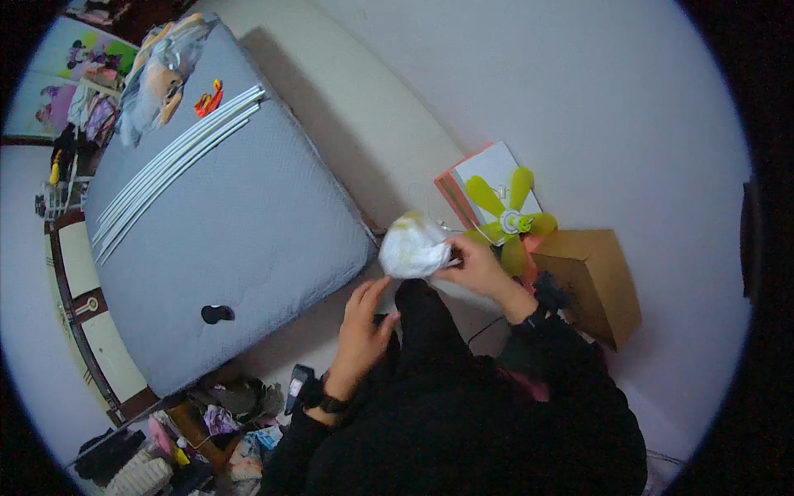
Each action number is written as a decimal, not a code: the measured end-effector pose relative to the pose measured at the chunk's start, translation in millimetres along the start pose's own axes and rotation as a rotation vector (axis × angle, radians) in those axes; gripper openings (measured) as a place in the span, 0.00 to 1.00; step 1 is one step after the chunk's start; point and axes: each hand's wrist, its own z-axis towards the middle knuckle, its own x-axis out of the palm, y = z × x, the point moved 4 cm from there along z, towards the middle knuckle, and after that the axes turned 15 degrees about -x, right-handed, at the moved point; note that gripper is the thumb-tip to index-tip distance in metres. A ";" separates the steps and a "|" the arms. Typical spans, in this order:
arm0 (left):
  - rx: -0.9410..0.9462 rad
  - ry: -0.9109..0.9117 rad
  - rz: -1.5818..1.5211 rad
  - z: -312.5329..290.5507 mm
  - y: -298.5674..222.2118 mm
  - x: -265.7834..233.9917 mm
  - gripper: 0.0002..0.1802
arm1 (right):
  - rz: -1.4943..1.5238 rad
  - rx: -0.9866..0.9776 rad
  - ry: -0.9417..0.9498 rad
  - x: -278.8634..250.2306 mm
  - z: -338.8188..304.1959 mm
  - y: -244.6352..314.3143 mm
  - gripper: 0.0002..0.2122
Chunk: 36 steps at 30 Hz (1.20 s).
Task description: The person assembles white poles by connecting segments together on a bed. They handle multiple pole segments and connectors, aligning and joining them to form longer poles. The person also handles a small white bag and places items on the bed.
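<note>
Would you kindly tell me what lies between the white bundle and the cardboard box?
In the head view, the right hand, holding the white bundle, and the green fan's lower blade lie between the bundle and the box.

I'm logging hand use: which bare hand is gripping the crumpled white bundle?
The bare right hand, pinching the right edge of the crumpled white bundle; the bare left hand is open, gripping nothing.

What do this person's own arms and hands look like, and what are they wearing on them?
The left hand and right hand are both bare, without gloves. Long black sleeves cover the arms. A dark band, perhaps a watch, circles the left wrist; whether the right has one is unclear.
</note>
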 end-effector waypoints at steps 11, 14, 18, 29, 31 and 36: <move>-0.240 -0.074 -0.192 -18.5 75.6 -53.4 0.13 | 0.424 0.097 0.019 128.3 -5.1 32.9 0.18; -0.255 -0.018 -0.268 -30.1 108.3 -64.2 0.11 | 0.299 0.139 -0.083 141.2 -8.8 3.1 0.14; -0.271 0.000 -0.318 -26.8 136.4 -66.5 0.11 | 0.102 0.213 -0.209 121.4 -15.4 -67.4 0.12; -0.403 0.115 -0.165 24.4 129.2 -59.2 0.11 | -0.685 0.436 -0.696 -107.4 22.2 -254.5 0.18; -0.445 0.098 -0.114 37.4 122.6 -50.3 0.10 | -0.865 0.468 -0.691 -142.2 33.9 -273.1 0.20; -0.491 0.136 -0.102 69.7 111.5 -19.8 0.14 | -0.879 0.679 -0.547 -211.5 50.7 -340.8 0.23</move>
